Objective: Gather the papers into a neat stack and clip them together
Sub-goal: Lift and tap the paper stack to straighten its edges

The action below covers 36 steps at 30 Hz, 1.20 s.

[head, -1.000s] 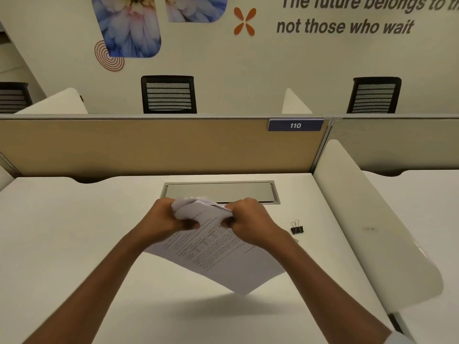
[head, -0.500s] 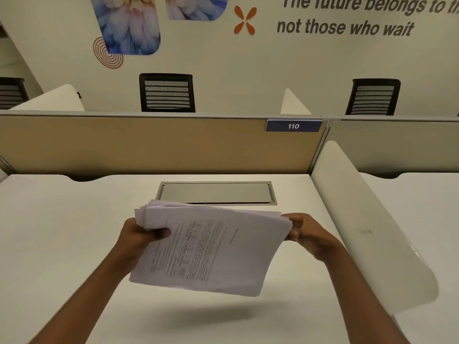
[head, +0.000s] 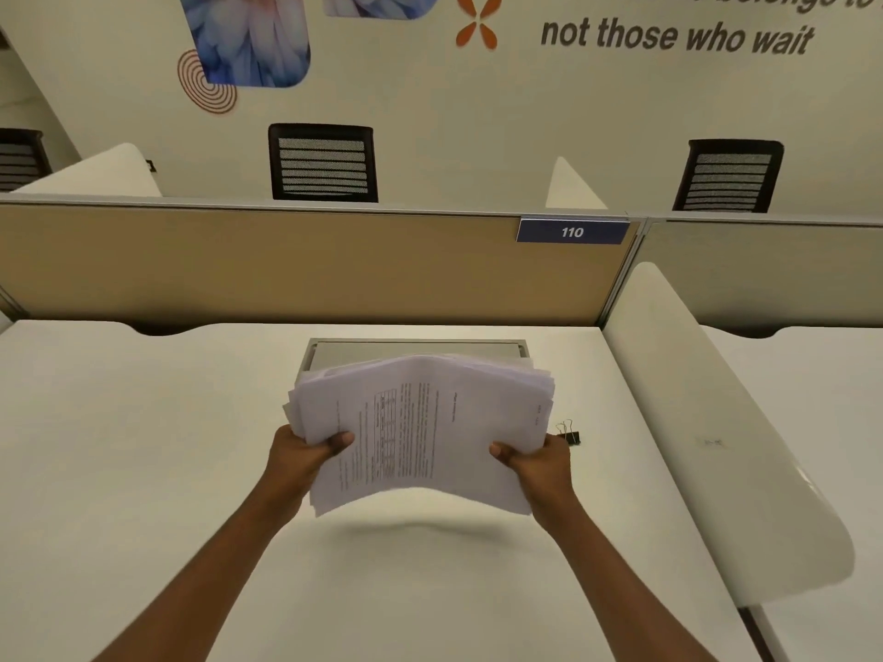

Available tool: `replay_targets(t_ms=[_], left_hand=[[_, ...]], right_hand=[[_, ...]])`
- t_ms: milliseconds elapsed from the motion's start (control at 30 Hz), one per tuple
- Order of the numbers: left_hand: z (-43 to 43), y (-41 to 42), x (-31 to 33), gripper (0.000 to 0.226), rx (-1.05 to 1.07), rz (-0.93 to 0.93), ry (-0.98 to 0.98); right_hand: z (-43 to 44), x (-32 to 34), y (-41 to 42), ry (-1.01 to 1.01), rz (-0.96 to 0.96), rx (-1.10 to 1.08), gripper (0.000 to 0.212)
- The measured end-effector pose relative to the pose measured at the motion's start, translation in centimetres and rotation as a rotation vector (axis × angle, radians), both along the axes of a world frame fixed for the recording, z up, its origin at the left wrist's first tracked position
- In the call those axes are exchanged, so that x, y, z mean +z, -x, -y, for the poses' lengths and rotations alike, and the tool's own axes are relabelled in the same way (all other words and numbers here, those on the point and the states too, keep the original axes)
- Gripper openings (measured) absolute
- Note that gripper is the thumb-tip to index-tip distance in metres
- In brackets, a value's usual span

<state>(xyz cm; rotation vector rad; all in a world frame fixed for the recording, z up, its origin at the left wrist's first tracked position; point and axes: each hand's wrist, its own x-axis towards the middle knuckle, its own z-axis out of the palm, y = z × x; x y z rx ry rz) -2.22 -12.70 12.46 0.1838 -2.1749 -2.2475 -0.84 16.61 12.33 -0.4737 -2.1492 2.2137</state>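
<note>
Between both hands: thick stack of white printed papers [head: 430, 422], held up off the white counter [head: 143, 446], sheet edges fanned and uneven, middle bowed upward
Left grip: left hand [head: 298, 458] clamped on the stack's left edge, thumb on top of the front page
Right grip: right hand [head: 537, 463] clamped on the right edge, thumb on top too
Just past the right grip: small black binder clip [head: 569, 433] with wire handles, lying on the counter
Beyond the stack: grey metal cable hatch [head: 415, 348] set into the counter
</note>
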Motion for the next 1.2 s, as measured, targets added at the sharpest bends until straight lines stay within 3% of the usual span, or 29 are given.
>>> replay_targets(t_ms=[167, 333, 500, 633, 800, 967, 1100, 1200], left_hand=[[-0.6, 0.4, -1.8, 0.055, 0.053, -0.038, -0.063], [-1.0, -0.2, -4.6, 0.023, 0.109, 0.138, -0.01], [-0.8, -1.1, -6.6, 0.038, 0.135, 0.217, 0.023], [-1.0, -1.3, -6.1, 0.022, 0.127, 0.19, -0.021], [-0.5, -1.8, -6.0, 0.042, 0.111, 0.169, -0.036], [-0.2, -2.1, -4.6, 0.036, 0.114, 0.083, 0.012], [-0.5, -1.8, -2.6, 0.083, 0.256, -0.065, -0.034], [-1.7, -1.5, -1.3, 0.068, 0.373, -0.099, -0.06]], right_hand=[[1.1, -1.6, -0.5, -0.043, 0.013, -0.136, 0.023], [1.1, -5.1, -2.0, -0.093, 0.117, -0.135, 0.022], [0.8, -6.8, -3.4, -0.114, 0.165, -0.137, 0.02], [0.8, -6.0, -3.6, -0.126, 0.13, -0.128, 0.021], [0.8, -6.1, -4.0, -0.11, 0.119, -0.158, 0.028], [0.7, -6.0, -4.2, -0.1, 0.111, -0.156, 0.037], [0.6, -5.6, -4.3, -0.092, 0.073, -0.125, 0.044], [0.3, -5.8, -4.3, -0.089, 0.067, -0.093, 0.045]])
